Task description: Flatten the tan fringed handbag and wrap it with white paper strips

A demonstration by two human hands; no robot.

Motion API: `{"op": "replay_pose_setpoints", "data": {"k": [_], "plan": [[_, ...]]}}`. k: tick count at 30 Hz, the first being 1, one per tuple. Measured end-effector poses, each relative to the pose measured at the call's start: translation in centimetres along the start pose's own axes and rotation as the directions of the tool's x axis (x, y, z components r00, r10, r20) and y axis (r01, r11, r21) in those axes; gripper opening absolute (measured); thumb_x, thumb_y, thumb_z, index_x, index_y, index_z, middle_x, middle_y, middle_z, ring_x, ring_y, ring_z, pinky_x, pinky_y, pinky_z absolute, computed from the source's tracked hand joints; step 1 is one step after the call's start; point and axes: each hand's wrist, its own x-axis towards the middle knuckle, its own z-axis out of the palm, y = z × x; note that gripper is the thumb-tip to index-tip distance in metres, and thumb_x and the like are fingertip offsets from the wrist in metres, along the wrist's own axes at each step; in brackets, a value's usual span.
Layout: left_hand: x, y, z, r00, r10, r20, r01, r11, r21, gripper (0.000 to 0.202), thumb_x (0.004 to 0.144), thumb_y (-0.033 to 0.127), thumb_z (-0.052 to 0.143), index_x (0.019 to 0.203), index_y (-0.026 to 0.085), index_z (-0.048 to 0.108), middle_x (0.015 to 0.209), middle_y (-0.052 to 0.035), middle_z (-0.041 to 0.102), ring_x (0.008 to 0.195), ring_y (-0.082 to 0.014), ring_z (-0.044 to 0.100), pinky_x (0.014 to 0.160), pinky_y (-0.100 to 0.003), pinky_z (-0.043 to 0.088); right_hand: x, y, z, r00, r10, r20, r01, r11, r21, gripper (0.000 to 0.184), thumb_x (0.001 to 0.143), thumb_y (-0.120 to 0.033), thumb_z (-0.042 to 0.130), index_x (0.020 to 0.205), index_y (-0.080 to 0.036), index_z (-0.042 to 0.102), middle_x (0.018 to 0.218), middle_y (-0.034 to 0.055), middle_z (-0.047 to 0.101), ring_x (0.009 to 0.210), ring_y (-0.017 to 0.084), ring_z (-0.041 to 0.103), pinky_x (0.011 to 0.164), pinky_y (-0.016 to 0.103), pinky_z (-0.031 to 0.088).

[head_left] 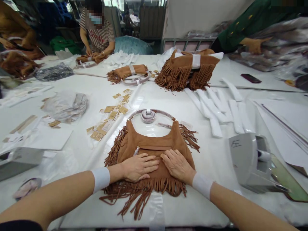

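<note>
A brown suede bag with fringe (151, 141) lies flat on the white table (168, 99) in front of me, its wrapped ring handle (149, 115) pointing away. My left hand (139, 166) rests flat on the bag's lower front, fingers stretched to the right. My right hand (176, 165) lies flat beside it, fingers spread toward the left, fingertips near a zip line. Both hands press on the bag and hold nothing. A strip of white paper (156, 205) runs out from under the bag's fringe toward me.
Several white paper strips (216, 109) lie to the right, paper tags (113, 112) to the left. A grey tape dispenser (250, 160) stands at right. More fringed bags (185, 69) sit further back. A person in a striped shirt (98, 32) works at the far side; another person's hand (253, 45) is at upper right.
</note>
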Motion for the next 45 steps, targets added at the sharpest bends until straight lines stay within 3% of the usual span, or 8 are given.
{"op": "replay_pose_setpoints", "data": {"k": [11,16,21,24,27,33,41,45], "plan": [[0.2,-1.0,0.5,1.000,-0.022,0.015,0.023,0.993,-0.115,0.051,0.098,0.038,0.026,0.145,0.019,0.034,0.153,-0.0041,0.033,0.143,-0.0252,0.022,0.114,-0.045,0.021,0.4,0.7,0.2,0.989,-0.017,-0.145,0.031,0.995,0.098,0.021,0.094,-0.017,0.042,0.099,-0.015,0.062,0.082,0.0058,0.057,0.078,0.020,0.046,0.070,0.034,0.030],[0.5,1.1,-1.0,0.993,-0.107,0.042,0.111,0.988,-0.112,0.049,0.097,0.035,0.025,0.142,0.021,0.038,0.150,-0.0036,0.038,0.142,-0.0265,0.025,0.115,-0.052,0.018,-1.2,-3.6,-2.1,0.963,0.095,-0.251,-0.063,0.989,0.130,0.022,0.089,-0.023,0.048,0.105,-0.013,0.059,0.099,0.0105,0.060,0.094,0.023,0.051,0.087,0.039,0.033],[0.7,4.9,-1.4,0.970,-0.237,0.043,0.241,0.965,-0.105,0.072,0.087,0.048,0.044,0.146,0.011,0.027,0.153,-0.0176,0.027,0.143,-0.0330,0.020,0.113,-0.062,0.010,-3.8,-9.6,-1.5,0.929,0.268,-0.256,-0.206,0.947,0.245,0.056,0.080,-0.043,0.061,0.128,-0.015,0.049,0.133,0.0144,0.051,0.125,0.031,0.039,0.108,0.051,0.020],[0.6,5.8,-0.4,0.956,-0.287,0.058,0.292,0.950,-0.114,0.080,0.085,0.053,0.044,0.148,0.010,0.020,0.155,-0.0192,0.018,0.144,-0.0328,0.015,0.112,-0.064,0.009,-4.2,-10.7,0.1,0.915,0.333,-0.227,-0.288,0.934,0.210,0.061,0.080,-0.047,0.062,0.131,-0.016,0.047,0.137,0.0150,0.048,0.128,0.032,0.037,0.109,0.054,0.019],[0.5,5.7,0.6,0.948,-0.316,0.040,0.318,0.943,-0.098,0.082,0.085,0.057,0.042,0.149,0.011,0.017,0.157,-0.0178,0.015,0.145,-0.0324,0.011,0.111,-0.067,0.007,-4.1,-10.3,1.1,0.915,0.340,-0.219,-0.307,0.936,0.171,0.052,0.083,-0.033,0.059,0.131,-0.016,0.048,0.136,0.0142,0.051,0.128,0.030,0.038,0.110,0.053,0.019],[0.3,5.2,1.0,0.952,-0.299,0.068,0.302,0.953,-0.034,0.075,0.080,0.031,0.042,0.148,0.010,0.017,0.158,-0.0136,0.014,0.145,-0.0292,0.011,0.111,-0.068,0.011,-4.8,-8.5,1.0,0.969,0.166,-0.184,-0.171,0.985,-0.012,0.045,0.084,-0.006,0.047,0.127,-0.018,0.052,0.129,0.0133,0.056,0.117,0.026,0.050,0.102,0.045,0.036],[0.3,5.1,0.9,0.957,-0.272,0.102,0.270,0.962,0.039,0.081,0.074,0.023,0.045,0.149,0.009,0.016,0.158,-0.0147,0.011,0.145,-0.0308,0.010,0.111,-0.065,0.014,-7.1,-6.2,-1.8,0.982,-0.169,-0.082,0.155,0.975,-0.156,0.044,0.089,-0.002,0.040,0.131,-0.013,0.049,0.131,0.0134,0.056,0.119,0.024,0.052,0.097,0.042,0.046],[0.5,5.0,1.5,0.957,-0.258,0.133,0.247,0.964,0.095,0.096,0.070,0.036,0.060,0.149,0.008,0.013,0.158,-0.0157,0.005,0.146,-0.0324,0.004,0.112,-0.062,0.015,-9.4,-3.8,-1.6,0.961,-0.273,-0.043,0.266,0.956,-0.123,0.051,0.091,-0.003,0.036,0.140,-0.016,0.041,0.139,0.0134,0.051,0.125,0.023,0.049,0.099,0.043,0.046]]}}
